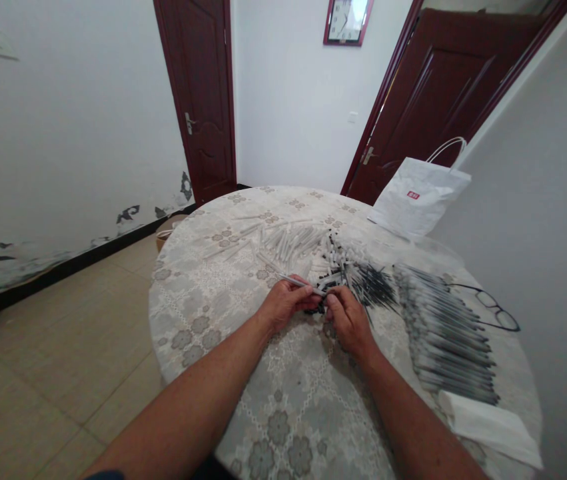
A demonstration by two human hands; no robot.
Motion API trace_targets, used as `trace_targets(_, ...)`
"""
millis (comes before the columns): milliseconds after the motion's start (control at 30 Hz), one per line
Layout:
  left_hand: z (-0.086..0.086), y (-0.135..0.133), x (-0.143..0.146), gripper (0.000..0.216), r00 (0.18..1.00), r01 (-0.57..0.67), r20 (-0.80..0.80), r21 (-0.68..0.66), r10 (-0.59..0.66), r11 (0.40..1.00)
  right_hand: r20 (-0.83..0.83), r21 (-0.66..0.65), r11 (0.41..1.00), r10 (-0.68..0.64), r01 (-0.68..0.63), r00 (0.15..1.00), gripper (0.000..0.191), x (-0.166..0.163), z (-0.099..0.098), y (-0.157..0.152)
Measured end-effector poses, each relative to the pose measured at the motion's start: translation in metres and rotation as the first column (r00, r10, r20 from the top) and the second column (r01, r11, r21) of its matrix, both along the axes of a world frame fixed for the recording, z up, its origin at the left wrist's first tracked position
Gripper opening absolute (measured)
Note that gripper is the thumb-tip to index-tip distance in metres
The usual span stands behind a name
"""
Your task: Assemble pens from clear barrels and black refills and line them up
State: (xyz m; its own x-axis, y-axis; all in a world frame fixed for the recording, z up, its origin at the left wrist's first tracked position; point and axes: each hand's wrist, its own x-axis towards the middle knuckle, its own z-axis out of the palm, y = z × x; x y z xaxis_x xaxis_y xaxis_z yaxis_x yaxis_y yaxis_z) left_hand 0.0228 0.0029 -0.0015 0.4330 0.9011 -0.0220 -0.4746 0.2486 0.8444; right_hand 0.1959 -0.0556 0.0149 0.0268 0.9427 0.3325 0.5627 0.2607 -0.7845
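Though forearms (208, 393) apart, hands (286, 303) adjacent.

Soft, even light is spread throughout. Glare is caught by the far clock (348, 21); a faint shadow is cast on the tablecloth (278, 373) below the right hand (348, 321). The right door (446, 83) is slanted by distortion; fine detail is blurred.

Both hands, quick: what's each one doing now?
Left hand: closed, holding a gray pen.
Right hand: closed at the pen's end; its exact grip is hidden.
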Motion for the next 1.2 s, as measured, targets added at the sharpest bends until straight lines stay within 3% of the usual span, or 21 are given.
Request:
trace_targets(200,-0.0003,0.0007,0.0,0.031,1.0,-0.004,-0.01,-0.003,0.004,1.0,0.1,0.048,0.999,-0.006,0.001,0.995,0.023,-0.0009,0.0031,-0.0007)
trace_targets(400,0.0008,0.0007,0.0,0.031,0.999,0.021,-0.025,-0.006,-0.021,1.0,0.141,0.001,1.0,-0.011,0.011,0.99,0.037,-0.0018,0.0031,0.0001)
trace_targets(533,0.0002,0.0009,-0.0004,0.03,1.0,0.007,-0.013,0.007,-0.007,1.0,0.061,0.027,0.999,-0.026,0.024,0.998,0.028,0.0006,0.0019,0.0002)
trace_targets(633,0.0002,0.0007,-0.0004,0.03,1.0,0.006,-0.019,0.003,-0.006,1.0,0.103,0.067,0.998,-0.024,0.017,0.994,0.023,0.0023,0.0029,0.0001)
trace_targets(933,0.0025,-0.0007,0.0002,0.03,0.998,0.018,-0.053,0.001,-0.018,1.0,0.135,0.022,1.0,0.0,-0.003,0.991,0.032,-0.0024,-0.0004,0.0014)
trace_targets(1200,0.0043,-0.0014,-0.0004,0.029,0.999,0.007,-0.041,0.008,-0.007,1.0,0.17,0.084,0.996,0.011,-0.026,0.985,0.022,0.0006,0.0033,0.0006)
